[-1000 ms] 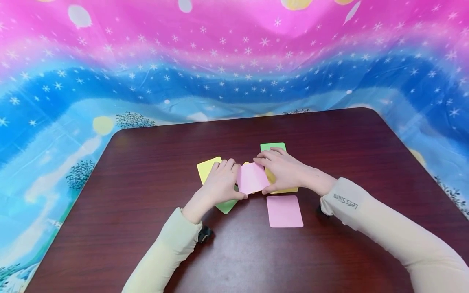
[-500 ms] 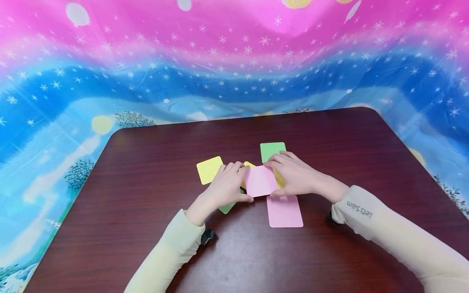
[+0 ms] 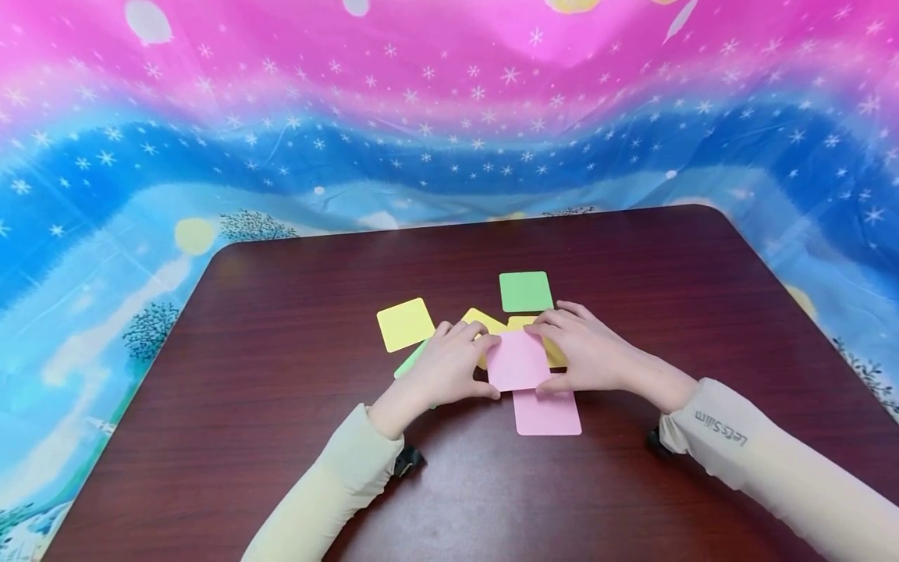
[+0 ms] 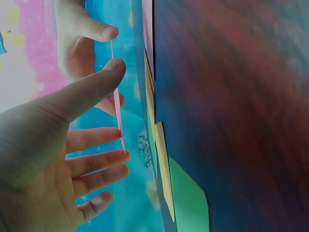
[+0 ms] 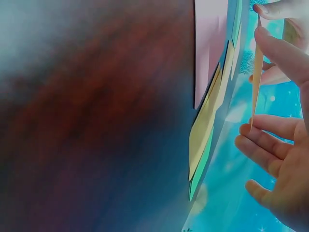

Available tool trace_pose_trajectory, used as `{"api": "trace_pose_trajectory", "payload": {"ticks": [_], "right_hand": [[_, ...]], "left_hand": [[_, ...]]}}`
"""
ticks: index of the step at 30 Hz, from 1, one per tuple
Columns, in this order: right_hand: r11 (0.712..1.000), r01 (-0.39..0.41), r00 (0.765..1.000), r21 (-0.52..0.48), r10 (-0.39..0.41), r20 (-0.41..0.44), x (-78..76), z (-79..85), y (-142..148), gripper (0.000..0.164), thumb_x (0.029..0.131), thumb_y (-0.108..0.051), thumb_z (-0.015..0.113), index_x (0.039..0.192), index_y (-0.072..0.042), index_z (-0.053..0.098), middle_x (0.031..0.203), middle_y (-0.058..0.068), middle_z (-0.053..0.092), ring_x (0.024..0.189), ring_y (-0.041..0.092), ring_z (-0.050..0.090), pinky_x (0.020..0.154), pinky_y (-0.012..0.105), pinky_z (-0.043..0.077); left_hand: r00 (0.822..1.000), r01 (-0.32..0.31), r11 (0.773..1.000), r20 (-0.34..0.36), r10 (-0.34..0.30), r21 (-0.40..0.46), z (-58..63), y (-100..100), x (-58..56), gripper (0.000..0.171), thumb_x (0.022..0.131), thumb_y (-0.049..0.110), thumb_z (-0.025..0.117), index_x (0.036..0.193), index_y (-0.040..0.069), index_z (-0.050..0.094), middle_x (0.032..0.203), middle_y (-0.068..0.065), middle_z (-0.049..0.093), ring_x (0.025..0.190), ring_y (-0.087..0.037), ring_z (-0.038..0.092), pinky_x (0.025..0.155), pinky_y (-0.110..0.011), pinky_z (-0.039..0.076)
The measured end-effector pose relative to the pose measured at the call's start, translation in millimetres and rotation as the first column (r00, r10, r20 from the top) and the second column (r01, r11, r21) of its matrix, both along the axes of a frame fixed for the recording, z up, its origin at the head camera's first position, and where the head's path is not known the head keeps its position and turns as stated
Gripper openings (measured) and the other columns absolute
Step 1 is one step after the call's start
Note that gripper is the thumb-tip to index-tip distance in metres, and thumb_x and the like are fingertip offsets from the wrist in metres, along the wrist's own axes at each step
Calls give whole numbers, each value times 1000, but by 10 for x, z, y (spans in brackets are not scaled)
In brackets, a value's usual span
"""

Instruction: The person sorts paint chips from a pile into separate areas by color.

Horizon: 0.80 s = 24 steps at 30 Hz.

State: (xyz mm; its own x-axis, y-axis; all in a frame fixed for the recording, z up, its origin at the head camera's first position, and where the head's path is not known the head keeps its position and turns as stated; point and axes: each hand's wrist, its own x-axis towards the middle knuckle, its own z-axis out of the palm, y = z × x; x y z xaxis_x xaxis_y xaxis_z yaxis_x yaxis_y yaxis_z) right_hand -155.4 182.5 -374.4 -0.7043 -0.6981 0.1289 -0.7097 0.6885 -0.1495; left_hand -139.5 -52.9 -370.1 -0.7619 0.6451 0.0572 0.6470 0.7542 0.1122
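Note:
Between my two hands a square pink card (image 3: 518, 361) is held level, a little above the table. My left hand (image 3: 445, 365) pinches its left side, thumb at the near edge and fingertips at the far edge. On the opposite side my right hand (image 3: 597, 350) grips it the same way. Edge-on in the left wrist view, the card (image 4: 117, 104) is a thin strip, apart from the cards below. Under it lies a second pink card (image 3: 548, 415), partly covered. A yellow card (image 3: 558, 357) behind that one is partly hidden by the right hand.
On the dark wooden table (image 3: 309, 328) another yellow card (image 3: 405, 324) lies left of the hands, beside a green card (image 3: 413, 359) mostly under the left hand. More yellow (image 3: 483, 320) shows between the hands. A green card (image 3: 527, 292) lies farther back. A patterned cloth (image 3: 449, 156) hangs behind.
Both hands have carried the pink card right and slightly nearer, so it now overlaps the lower pink card in the head view. The far green card and left yellow card are more uncovered.

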Motion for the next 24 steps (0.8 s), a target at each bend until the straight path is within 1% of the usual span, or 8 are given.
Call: {"api": "trace_pose_trajectory", "payload": {"ticks": [7, 13, 20, 24], "right_hand": [[1000, -6, 1000, 9, 6, -14, 111, -27, 77, 78, 59, -60, 73, 115, -7, 60, 110, 2, 58, 107, 18, 52, 105, 47, 20], [1000, 6, 1000, -4, -6, -23, 202, -31, 127, 76, 57, -59, 75, 113, -9, 61, 106, 1, 57, 103, 18, 52, 104, 47, 21], [999, -19, 998, -50, 16, -60, 285, -67, 187, 59, 56, -55, 77, 99, -17, 61, 102, -2, 57, 99, 16, 53, 103, 47, 22], [998, -21, 999, -52, 18, -51, 341, -84, 222, 54, 56, -52, 78, 95, -19, 61, 100, -3, 56, 97, 15, 53, 102, 47, 24]], "left_hand": [[1000, 25, 999, -6, -25, -22, -26, 62, 51, 68, 64, 58, 71, 119, 20, 58, 113, 2, 53, 99, -16, 48, 84, -33, 32], [999, 44, 999, 1, -44, -27, -21, 114, 93, 68, 64, 59, 71, 118, 20, 58, 111, 3, 53, 98, -15, 49, 85, -32, 32], [998, 56, 997, 2, -56, -50, -29, 169, 141, 69, 63, 61, 70, 118, 20, 59, 110, 3, 53, 98, -13, 49, 85, -31, 32], [997, 76, 996, 10, -76, -41, -20, 195, 176, 68, 63, 61, 70, 116, 20, 60, 106, 4, 53, 95, -13, 49, 82, -30, 32]]}}
